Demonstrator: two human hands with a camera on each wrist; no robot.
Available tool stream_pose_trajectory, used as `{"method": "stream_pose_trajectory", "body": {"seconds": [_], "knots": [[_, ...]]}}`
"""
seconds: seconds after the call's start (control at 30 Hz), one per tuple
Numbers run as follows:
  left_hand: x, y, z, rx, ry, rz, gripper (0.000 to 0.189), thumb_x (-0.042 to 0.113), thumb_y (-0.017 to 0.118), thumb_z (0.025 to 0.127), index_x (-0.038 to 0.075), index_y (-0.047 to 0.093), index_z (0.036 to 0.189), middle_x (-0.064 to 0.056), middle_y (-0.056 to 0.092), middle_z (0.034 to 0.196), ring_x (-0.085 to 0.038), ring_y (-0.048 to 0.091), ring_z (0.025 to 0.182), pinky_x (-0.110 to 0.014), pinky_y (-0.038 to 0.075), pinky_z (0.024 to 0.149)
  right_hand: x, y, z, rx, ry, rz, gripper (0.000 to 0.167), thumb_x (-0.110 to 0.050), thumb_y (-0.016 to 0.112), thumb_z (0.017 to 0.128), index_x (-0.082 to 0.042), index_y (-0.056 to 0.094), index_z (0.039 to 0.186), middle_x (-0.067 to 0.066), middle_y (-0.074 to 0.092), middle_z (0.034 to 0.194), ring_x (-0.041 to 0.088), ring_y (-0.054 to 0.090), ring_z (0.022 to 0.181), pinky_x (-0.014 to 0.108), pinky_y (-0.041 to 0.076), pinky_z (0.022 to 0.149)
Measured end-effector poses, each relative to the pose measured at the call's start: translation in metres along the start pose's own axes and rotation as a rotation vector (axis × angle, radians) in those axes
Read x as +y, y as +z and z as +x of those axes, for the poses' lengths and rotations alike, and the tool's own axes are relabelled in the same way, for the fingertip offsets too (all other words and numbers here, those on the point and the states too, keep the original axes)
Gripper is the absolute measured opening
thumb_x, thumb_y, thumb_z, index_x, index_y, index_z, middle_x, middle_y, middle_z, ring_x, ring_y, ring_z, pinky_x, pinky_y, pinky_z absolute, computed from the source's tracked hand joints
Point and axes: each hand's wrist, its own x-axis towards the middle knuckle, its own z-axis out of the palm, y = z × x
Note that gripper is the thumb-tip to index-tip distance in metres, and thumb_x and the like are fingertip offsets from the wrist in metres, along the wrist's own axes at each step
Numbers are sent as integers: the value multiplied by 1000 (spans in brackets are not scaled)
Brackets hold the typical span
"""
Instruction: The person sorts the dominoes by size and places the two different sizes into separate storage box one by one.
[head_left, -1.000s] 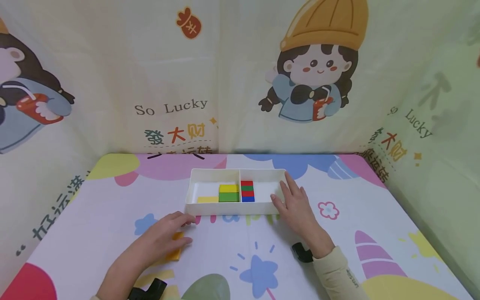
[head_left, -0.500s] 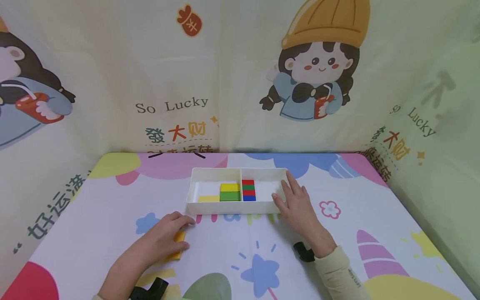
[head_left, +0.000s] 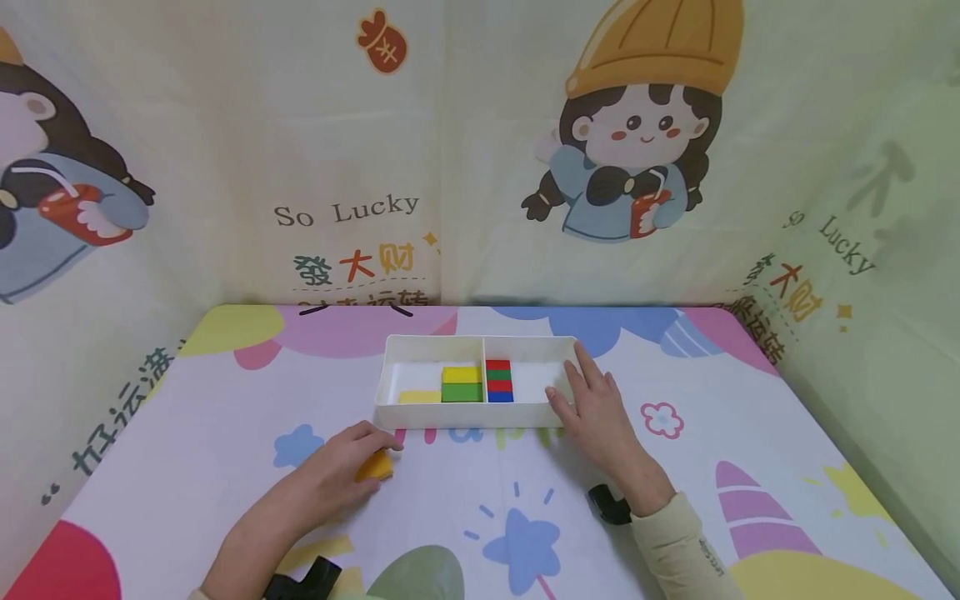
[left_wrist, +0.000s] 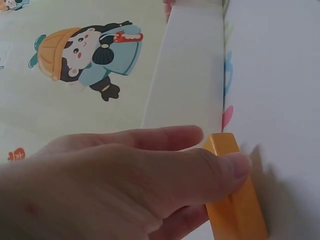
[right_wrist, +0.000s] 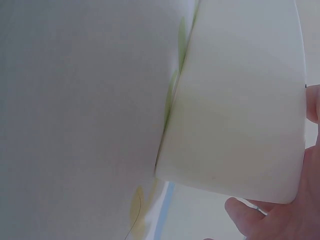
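An orange-yellow block [left_wrist: 235, 200] is pinched between the thumb and fingers of my left hand [head_left: 337, 467], just in front of the left part of a white two-compartment box [head_left: 435, 416]. Only part of that block shows in the head view. My right hand [head_left: 600, 421] holds the box at its right front corner, thumb at the front rim and fingers about the end wall. In the left compartment lie a yellow block [head_left: 461, 375], a green block [head_left: 461, 392] and a pale yellow piece [head_left: 420, 397]. Red, green and blue blocks [head_left: 499, 382] line the divider's right side.
The table has a printed cover [head_left: 615, 550] with coloured shapes. Upright printed cloth [head_left: 480, 167] stands behind the table and along both sides. A black wrist device [head_left: 609, 504] sits by the right wrist and another [head_left: 303, 579] by the left.
My left hand has taken the orange-yellow block into its grip and turned it, shifting slightly right towards the box. My right hand stays at the box corner.
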Motion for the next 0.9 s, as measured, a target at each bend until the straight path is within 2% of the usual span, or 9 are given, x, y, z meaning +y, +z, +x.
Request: {"method": "stream_pose_trajectory", "body": {"seconds": [0.1, 0.17, 0.37, 0.43, 0.7, 0.9], "knots": [[0, 1, 1, -1, 23, -5, 42, 3, 82, 77, 14, 67, 114, -2, 65, 111, -18, 60, 97, -38, 58, 87, 1, 0, 0, 4, 1, 0, 66, -36, 52, 100, 10, 38, 146, 20, 15, 165, 41, 23, 149, 67, 16, 118], [-1, 2, 1, -15, 17, 0, 42, 3, 82, 77, 15, 67, 114, -2, 65, 112, -18, 60, 97, -39, 58, 87, 1, 1, 0, 4, 4, 3, 66, -36, 52, 101, 10, 38, 146, 19, 15, 165, 41, 22, 149, 67, 15, 118], [-3, 2, 0, -61, -72, 13, 46, 5, 83, 76, 14, 65, 117, 1, 63, 107, -15, 57, 95, -38, 57, 87, 2, 1, -1, -2, 4, 8, 66, -37, 51, 101, 10, 38, 147, 19, 14, 165, 40, 21, 150, 67, 15, 118], [-5, 1, -2, -60, -81, 16, 46, 5, 83, 75, 15, 65, 116, 3, 63, 104, -14, 56, 93, -37, 57, 86, 2, 1, -1, -2, 4, 7, 66, -37, 51, 101, 10, 37, 147, 19, 14, 165, 40, 20, 150, 67, 14, 118], [-9, 0, -4, -67, -58, 20, 44, 6, 83, 75, 17, 65, 113, 6, 62, 100, -12, 54, 89, -33, 56, 82, 1, 0, 0, -2, 9, 3, 67, -37, 51, 101, 8, 36, 148, 18, 13, 166, 39, 20, 151, 67, 13, 119], [-8, -1, -4, -75, -70, 27, 41, 6, 83, 76, 18, 65, 111, 7, 62, 99, -11, 53, 88, -32, 55, 81, -1, -1, 0, 2, 6, -4, 67, -36, 52, 101, 8, 36, 148, 19, 15, 165, 40, 20, 150, 67, 14, 119]]}}
